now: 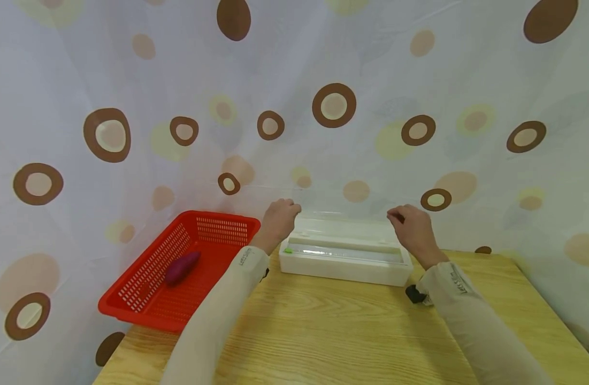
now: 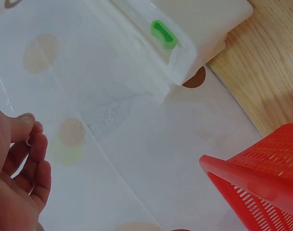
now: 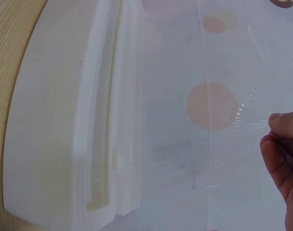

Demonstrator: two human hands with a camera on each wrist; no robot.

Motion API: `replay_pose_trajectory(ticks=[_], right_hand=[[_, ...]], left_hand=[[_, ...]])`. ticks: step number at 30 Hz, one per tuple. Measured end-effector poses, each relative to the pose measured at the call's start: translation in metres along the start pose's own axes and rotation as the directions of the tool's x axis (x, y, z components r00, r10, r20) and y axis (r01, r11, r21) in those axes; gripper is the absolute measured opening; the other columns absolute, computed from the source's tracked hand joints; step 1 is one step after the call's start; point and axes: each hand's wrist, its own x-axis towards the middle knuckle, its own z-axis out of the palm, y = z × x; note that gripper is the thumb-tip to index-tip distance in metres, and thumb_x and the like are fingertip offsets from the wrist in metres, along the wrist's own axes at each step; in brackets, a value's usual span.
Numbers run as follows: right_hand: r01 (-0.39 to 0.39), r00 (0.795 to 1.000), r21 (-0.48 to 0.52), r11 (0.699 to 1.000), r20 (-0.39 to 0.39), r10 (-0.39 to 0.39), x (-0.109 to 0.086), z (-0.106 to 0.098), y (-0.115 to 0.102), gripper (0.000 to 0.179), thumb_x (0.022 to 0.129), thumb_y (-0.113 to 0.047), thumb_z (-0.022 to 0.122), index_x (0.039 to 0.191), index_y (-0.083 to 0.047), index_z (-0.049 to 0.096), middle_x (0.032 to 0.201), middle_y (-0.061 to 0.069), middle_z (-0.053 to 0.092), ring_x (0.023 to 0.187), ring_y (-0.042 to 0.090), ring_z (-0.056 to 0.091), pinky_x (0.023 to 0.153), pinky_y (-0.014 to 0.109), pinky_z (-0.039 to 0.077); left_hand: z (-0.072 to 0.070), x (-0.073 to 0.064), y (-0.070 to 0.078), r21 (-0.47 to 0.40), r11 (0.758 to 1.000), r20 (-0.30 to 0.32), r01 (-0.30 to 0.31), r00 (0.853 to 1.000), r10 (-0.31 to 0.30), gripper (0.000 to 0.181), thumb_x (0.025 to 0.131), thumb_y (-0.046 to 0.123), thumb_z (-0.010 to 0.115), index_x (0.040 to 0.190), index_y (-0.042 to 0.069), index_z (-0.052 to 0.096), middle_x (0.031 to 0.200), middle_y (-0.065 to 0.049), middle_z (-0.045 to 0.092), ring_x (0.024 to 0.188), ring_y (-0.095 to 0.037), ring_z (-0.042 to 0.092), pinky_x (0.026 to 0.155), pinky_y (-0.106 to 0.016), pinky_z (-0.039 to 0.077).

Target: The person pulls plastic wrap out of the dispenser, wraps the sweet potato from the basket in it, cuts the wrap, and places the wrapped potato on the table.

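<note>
A white cling film dispenser (image 1: 344, 274) stands on the table with its lid up and the roll showing inside. Clear cling film (image 3: 247, 118) rises from it, stretched between both hands and hard to see except for its glints. My right hand (image 1: 413, 229) pinches the film between thumb and fingertips, and creases fan out from that grip in the right wrist view. Above the dispenser's left end, my left hand (image 1: 277, 224) pinches the film's other corner, its fingers curled in the left wrist view. A green cutter slider (image 2: 163, 34) sits at the dispenser's left end.
Left of the dispenser, a red plastic basket (image 1: 222, 216) holds a purple sweet potato (image 1: 182, 268). Both stand on a wooden table (image 1: 333, 331). A white curtain (image 1: 294, 64) with brown and yellow dots hangs close behind.
</note>
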Motion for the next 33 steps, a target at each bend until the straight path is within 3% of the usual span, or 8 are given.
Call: replay_pose_trajectory(ticks=[5,17,24,33], right_hand=[[-0.002,1.000,0.003,1.000,-0.014,0.002,0.003,-0.007,-0.002,0.008,0.088,-0.003,0.065,0.091,0.003,0.070,0.080,0.015,0.064,0.067,0.027,0.059,0.059,0.042,0.048],[0.024,0.999,-0.021,0.999,-0.035,-0.025,0.014,-0.023,-0.012,0.009,0.087,-0.002,0.066,0.091,0.004,0.070,0.078,0.016,0.064,0.065,0.028,0.058,0.058,0.044,0.047],[0.050,0.996,-0.053,0.997,-0.068,-0.054,0.020,-0.030,-0.014,0.007,0.083,-0.001,0.070,0.089,0.002,0.071,0.076,0.015,0.064,0.063,0.026,0.057,0.058,0.042,0.045],[0.061,0.992,-0.037,0.997,-0.104,-0.065,0.025,-0.042,-0.023,0.006,0.083,-0.001,0.070,0.087,0.003,0.071,0.076,0.015,0.065,0.064,0.028,0.058,0.058,0.043,0.047]], left_hand=[[-0.006,-0.004,0.001,-0.014,1.000,-0.101,0.024,0.995,-0.026,0.015,0.097,0.018,0.054,0.101,0.015,0.069,0.096,-0.002,0.066,0.086,-0.024,0.060,0.071,-0.036,0.048],[-0.017,-0.002,-0.004,-0.099,0.995,-0.230,-0.014,0.973,-0.009,0.017,0.095,0.019,0.058,0.103,0.014,0.072,0.086,-0.003,0.070,0.077,-0.025,0.062,0.067,-0.037,0.048],[-0.028,-0.004,-0.005,-0.115,0.993,-0.328,-0.018,0.944,-0.021,0.014,0.090,0.020,0.065,0.100,0.014,0.075,0.088,-0.002,0.071,0.076,-0.024,0.063,0.070,-0.041,0.050],[-0.047,-0.006,-0.002,-0.175,0.984,-0.370,-0.032,0.929,-0.036,0.012,0.089,0.019,0.067,0.096,0.013,0.075,0.085,-0.002,0.071,0.074,-0.023,0.062,0.070,-0.041,0.050]])
